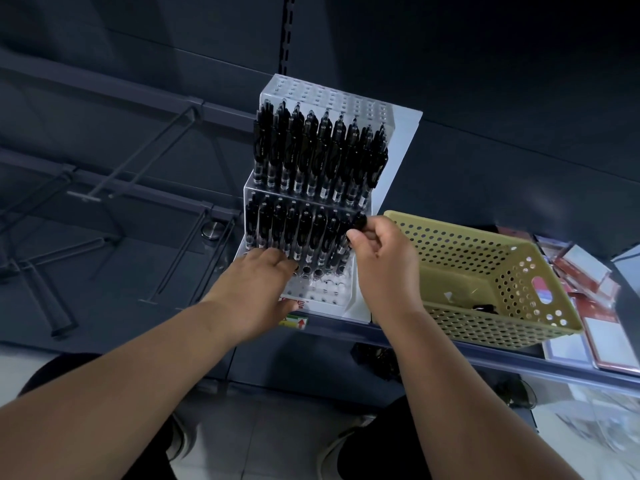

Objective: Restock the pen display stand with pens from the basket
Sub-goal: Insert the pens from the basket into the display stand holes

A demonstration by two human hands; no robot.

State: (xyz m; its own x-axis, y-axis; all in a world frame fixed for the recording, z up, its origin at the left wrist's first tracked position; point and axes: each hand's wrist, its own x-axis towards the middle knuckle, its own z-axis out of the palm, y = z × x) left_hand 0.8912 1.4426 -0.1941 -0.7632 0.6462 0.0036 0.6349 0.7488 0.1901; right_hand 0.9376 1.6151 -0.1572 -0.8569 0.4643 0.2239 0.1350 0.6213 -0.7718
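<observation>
Watching from my end, I see the risks run from the big pieces down to the small. The dark grey metal shelf (pixel 450 344) carries everything close to its front lip, so a shove forward could send things to the floor. On it stands the clear acrylic tiered pen display stand (pixel 398 133), loaded with upright black pens in its top row (pixel 318 147) and middle row (pixel 301 230). I judge that a sideways knock could shift it or fan those rows over. Just to its right sits the olive-yellow perforated plastic basket (pixel 485 237), nearly spent, with only a few dark pens (pixel 485 309) on its floor. My right forearm passes in front of its near left corner, so a quick pull back might drag it. My left hand (pixel 256 289) lies with fingers stretched out against the foot of the middle row, holding nothing I can see; pressing there could lever seated pens loose. My right hand (pixel 384 265) pinches the top of a single black pen (pixel 360 221) between thumb and forefinger at the right end of the middle row. Whether its tip sits in a hole I cannot tell; let go early, it could lean, fall and roll off. The empty round holes (pixel 325 282) of the front tier are small, and a missed aim would jam the tip.
</observation>
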